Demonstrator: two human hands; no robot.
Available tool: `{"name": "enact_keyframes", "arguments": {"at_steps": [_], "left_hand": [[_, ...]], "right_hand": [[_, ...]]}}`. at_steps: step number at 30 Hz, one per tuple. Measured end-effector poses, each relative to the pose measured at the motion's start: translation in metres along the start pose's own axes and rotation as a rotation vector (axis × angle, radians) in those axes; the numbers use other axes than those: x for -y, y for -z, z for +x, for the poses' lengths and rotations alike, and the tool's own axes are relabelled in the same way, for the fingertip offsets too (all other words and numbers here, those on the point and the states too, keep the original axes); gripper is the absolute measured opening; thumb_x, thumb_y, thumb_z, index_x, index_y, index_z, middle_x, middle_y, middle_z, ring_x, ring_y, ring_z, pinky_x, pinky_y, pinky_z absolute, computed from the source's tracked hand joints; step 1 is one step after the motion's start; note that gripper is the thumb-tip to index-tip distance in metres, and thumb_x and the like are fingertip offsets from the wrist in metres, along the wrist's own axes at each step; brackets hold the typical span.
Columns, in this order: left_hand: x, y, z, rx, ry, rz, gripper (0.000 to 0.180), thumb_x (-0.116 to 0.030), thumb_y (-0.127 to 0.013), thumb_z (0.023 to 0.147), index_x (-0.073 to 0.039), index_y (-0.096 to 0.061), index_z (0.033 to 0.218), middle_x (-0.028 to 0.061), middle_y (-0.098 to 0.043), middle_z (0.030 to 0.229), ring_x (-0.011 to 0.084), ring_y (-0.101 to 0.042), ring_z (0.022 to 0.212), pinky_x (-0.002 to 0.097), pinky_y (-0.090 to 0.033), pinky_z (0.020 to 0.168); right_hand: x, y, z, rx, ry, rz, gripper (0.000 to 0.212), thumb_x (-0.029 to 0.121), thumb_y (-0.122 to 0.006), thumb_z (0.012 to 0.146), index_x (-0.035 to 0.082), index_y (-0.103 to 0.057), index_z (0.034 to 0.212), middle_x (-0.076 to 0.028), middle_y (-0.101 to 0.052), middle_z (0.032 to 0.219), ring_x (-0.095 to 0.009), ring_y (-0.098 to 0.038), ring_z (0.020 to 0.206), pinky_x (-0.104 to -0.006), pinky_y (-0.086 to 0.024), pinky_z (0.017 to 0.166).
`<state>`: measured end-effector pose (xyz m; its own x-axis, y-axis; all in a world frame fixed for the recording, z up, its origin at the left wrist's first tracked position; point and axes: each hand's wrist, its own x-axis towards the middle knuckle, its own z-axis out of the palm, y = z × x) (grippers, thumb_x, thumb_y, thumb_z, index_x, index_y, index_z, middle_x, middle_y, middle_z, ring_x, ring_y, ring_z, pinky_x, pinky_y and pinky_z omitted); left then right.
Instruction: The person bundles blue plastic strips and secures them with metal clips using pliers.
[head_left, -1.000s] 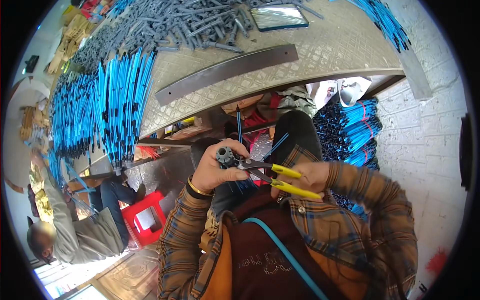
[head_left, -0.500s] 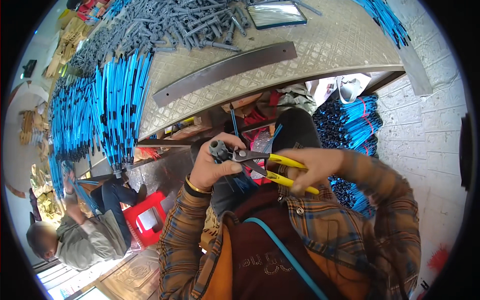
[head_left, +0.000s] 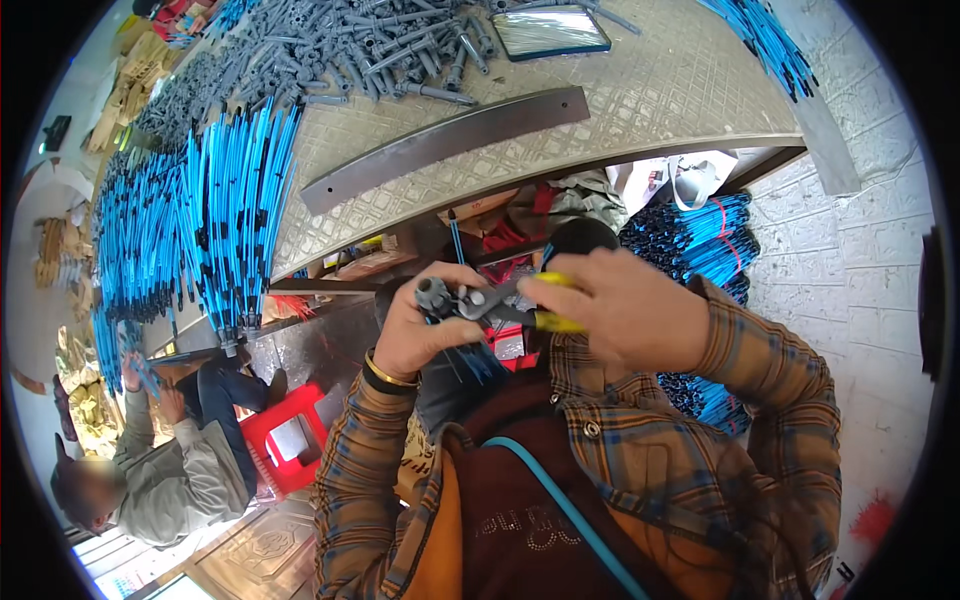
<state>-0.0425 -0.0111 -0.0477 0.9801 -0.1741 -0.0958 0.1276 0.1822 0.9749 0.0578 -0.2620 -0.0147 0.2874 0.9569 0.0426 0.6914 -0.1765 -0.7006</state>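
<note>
Our left grip [head_left: 402, 340] clasps a grey ribbed part [head_left: 432, 295] above our lap, round end facing up, while our right grip [head_left: 640, 312] is wrapped around yellow-handled pliers [head_left: 480, 299]. The jaws sit close against the part's right side; whether they actually bite it, we cannot tell.

We judge slipping to be the main risk: pressed off-centre, the jaws could skid on the curved surface and nip our left thumb [head_left: 455, 332], just beside them. Too hard a squeeze could mark or crack the part, and too loose a hold could let it twist away. A blue rod [head_left: 456, 237] pokes up just beyond; we could knock it with a sudden jerk.

Ahead, the diamond-patterned bench [head_left: 660, 115] carries a heap of grey fittings [head_left: 350, 48], a dark metal strip [head_left: 450, 145], a shiny flat panel [head_left: 550, 34] and, at its left, many blue rods [head_left: 235, 190]. Red-bound bundles [head_left: 690, 245] lie low at right, beside a pale brick-patterned floor [head_left: 830, 240]. To our left, another person [head_left: 165, 485] sits near a red stool [head_left: 262, 428].
</note>
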Motion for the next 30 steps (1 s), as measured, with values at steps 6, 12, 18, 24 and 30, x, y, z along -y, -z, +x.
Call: {"name": "enact_keyframes", "arguments": {"at_steps": [6,12,18,24,30], "left_hand": [[0.003,0.0,0.002,0.093,0.006,0.044,0.053,-0.027,-0.08,0.058,-0.001,-0.055,0.097,0.0084,-0.057,0.091,0.0153,-0.053,0.082,0.0278,-0.042,0.075],[-0.006,-0.006,0.001,0.014,0.004,-0.005,0.049,-0.016,-0.08,0.061,-0.003,-0.058,0.102,0.0008,-0.056,0.093,0.0094,-0.051,0.085,0.0238,-0.04,0.078],[0.0,-0.004,-0.003,0.034,0.033,-0.02,0.053,-0.021,-0.081,0.061,-0.002,-0.058,0.104,0.0015,-0.056,0.095,0.0101,-0.051,0.086,0.0249,-0.04,0.079],[-0.001,-0.001,-0.005,0.14,0.008,0.038,0.054,-0.021,-0.081,0.061,-0.002,-0.057,0.105,0.0018,-0.056,0.095,0.0104,-0.05,0.087,0.0249,-0.04,0.08],[-0.018,-0.01,-0.004,0.122,0.092,0.124,0.057,-0.025,-0.082,0.058,0.0,-0.057,0.102,0.0077,-0.058,0.098,0.014,-0.053,0.088,0.0273,-0.042,0.081]], "right_hand": [[0.001,-0.032,-0.018,0.405,-0.639,1.88,0.063,0.015,-0.061,0.078,0.003,-0.028,0.131,-0.014,-0.058,0.084,-0.02,-0.06,0.061,-0.0273,-0.051,0.054],[0.002,-0.008,-0.008,0.376,-0.34,0.857,0.051,0.013,-0.058,0.08,0.003,-0.035,0.125,-0.013,-0.057,0.085,-0.022,-0.06,0.068,-0.0291,-0.05,0.059],[0.002,-0.014,-0.009,-0.097,0.069,-0.112,0.042,0.019,-0.057,0.085,0.003,-0.04,0.119,-0.01,-0.058,0.084,-0.015,-0.06,0.075,-0.0233,-0.048,0.06],[-0.013,-0.089,-0.024,0.405,-0.518,1.879,0.027,0.028,-0.049,0.091,0.002,-0.048,0.098,-0.011,-0.06,0.085,-0.017,-0.061,0.073,-0.0267,-0.05,0.058],[0.004,-0.006,-0.007,0.621,-0.59,1.427,0.028,0.028,-0.049,0.091,0.0,-0.05,0.095,-0.013,-0.061,0.082,-0.019,-0.063,0.071,-0.0284,-0.052,0.059]]}}
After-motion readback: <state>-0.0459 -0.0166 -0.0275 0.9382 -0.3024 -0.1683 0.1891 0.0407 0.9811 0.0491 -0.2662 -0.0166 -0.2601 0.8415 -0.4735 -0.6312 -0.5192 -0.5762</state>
